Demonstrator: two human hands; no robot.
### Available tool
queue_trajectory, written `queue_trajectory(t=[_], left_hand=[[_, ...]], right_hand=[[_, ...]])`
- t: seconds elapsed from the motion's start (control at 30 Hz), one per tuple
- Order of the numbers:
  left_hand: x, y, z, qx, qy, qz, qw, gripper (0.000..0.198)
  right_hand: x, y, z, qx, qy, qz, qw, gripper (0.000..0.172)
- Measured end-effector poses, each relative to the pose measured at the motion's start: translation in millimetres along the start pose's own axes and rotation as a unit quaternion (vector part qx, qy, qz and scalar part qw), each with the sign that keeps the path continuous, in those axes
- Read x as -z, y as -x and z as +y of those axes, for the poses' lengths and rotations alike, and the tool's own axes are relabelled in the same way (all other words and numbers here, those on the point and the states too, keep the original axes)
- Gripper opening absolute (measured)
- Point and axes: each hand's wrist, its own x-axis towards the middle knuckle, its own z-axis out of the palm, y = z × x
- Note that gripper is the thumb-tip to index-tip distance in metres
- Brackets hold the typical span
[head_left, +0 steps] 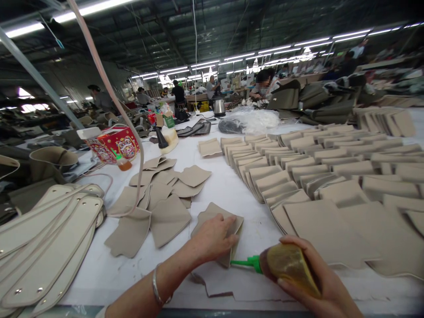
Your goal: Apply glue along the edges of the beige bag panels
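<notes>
My left hand (215,236) presses on a beige leather-like piece (212,213) in the middle of the white table, its fingers spread over the piece's right part. A silver bangle is on that wrist. My right hand (318,278) is wrapped round a bottle of amber liquid (289,265), tilted onto its side. The bottle's green nozzle (245,263) points left, its tip at the lower corner of the piece. Loose beige pieces (170,221) lie in a heap to the left. Overlapping rows of similar pieces (298,176) cover the right side.
Pale panels with metal snaps (53,247) are stacked at the left edge. A pinkish hose (109,84) hangs down to the heap. Behind stand a red box (121,143), a small orange bottle (123,163), plastic bags (251,120) and a kettle (219,108). People work farther back.
</notes>
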Motion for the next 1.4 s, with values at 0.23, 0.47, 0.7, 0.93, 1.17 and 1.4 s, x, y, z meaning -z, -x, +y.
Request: queue_trajectory(t=[0.23, 0.47, 0.7, 0.93, 1.17, 1.4], left_hand=[[-1.2, -1.1, -0.8, -0.004, 0.002, -0.001, 1.000, 0.055], [-0.5, -2.6, -1.5, -0.018, -0.014, -0.002, 1.000, 0.051], [-2.2, -3.5, -3.5, -0.022, -0.004, 0.000, 1.000, 0.051], [-4.1, -4.4, -5.5, -0.022, -0.006, 0.003, 1.000, 0.051], [-3.9, -3.9, -6.2, -0.023, 0.009, 0.002, 1.000, 0.051], [-4.3, -4.3, -5.7, -0.016, 0.005, 0.001, 1.000, 0.054]], right_hand=[[5.5, -7.8, -3.8, 0.021, 0.046, 0.038, 0.998, 0.044], [8.5, -16.3, -1.9, 0.047, 0.050, 0.003, 0.998, 0.041], [15.5, -28.4, 7.2, 0.071, 0.087, 0.023, 0.993, 0.045], [16.3, -35.3, 6.5, 0.059, 0.086, 0.008, 0.995, 0.046], [18.5, -40.5, 11.6, 0.075, 0.111, 0.044, 0.990, 0.047], [13.9, -29.7, 1.5, 0.030, 0.075, -0.002, 0.997, 0.047]])
